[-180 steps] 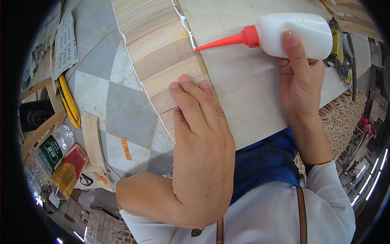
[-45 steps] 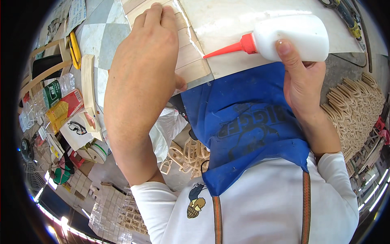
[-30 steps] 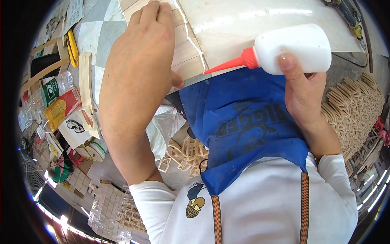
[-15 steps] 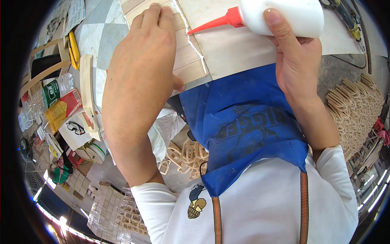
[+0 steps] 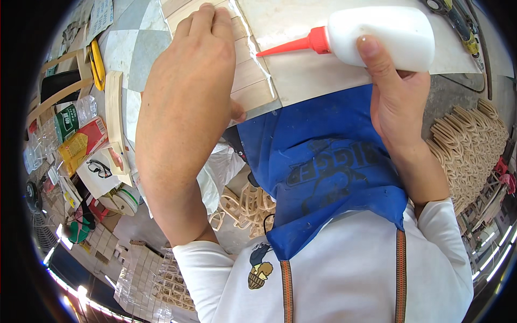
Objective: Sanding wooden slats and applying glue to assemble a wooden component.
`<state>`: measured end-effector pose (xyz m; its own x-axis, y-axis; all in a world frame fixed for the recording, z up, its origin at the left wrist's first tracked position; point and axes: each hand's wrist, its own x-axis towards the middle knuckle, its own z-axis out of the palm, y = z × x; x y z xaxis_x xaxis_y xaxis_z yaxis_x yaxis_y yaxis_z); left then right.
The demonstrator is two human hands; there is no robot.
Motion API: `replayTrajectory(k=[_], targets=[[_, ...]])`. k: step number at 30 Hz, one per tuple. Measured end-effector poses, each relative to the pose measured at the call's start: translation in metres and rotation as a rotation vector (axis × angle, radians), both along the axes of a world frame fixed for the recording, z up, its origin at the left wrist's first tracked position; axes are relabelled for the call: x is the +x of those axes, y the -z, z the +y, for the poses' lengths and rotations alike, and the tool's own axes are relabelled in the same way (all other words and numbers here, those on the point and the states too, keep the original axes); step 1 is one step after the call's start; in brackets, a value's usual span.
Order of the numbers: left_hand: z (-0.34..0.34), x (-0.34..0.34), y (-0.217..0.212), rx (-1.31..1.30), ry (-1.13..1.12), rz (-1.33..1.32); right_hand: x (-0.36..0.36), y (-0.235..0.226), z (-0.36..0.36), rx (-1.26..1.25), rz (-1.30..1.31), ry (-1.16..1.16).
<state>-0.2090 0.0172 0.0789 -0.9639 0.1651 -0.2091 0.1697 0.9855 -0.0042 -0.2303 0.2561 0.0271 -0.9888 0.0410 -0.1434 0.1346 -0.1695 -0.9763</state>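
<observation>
Two hands work at the wooden slats (image 5: pixel 250 81): my left hand (image 5: pixel 188 91) presses flat on them, gripping nothing. Right of them my right hand (image 5: pixel 398 102) clasps the glue bottle (image 5: pixel 382 29), which has dropped slightly, nozzle aimed back toward the seam.

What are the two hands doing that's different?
The left hand lies flat, palm down, pressing on the pale wooden slats; the right hand is curled in a grip around the white plastic glue bottle with a red nozzle. The left hand holds nothing; the right hand holds the bottle sideways, nozzle pointing left toward the slats. Both are bare, with white sleeves.
</observation>
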Motion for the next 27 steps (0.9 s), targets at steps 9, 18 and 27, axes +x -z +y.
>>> replayTrajectory(k=[9,18,27], targets=[[0.009,-0.009,-0.019,0.063,-0.114,-0.135,0.017,-0.011,0.029,0.081,-0.083,-0.199],[-0.007,0.006,-0.01,0.201,-0.117,-0.11,-0.025,-0.032,0.016,-0.608,-0.508,-0.144],[0.008,0.034,-0.022,0.158,-0.038,0.046,-0.145,-0.013,-0.08,-1.017,-0.738,-0.253]])
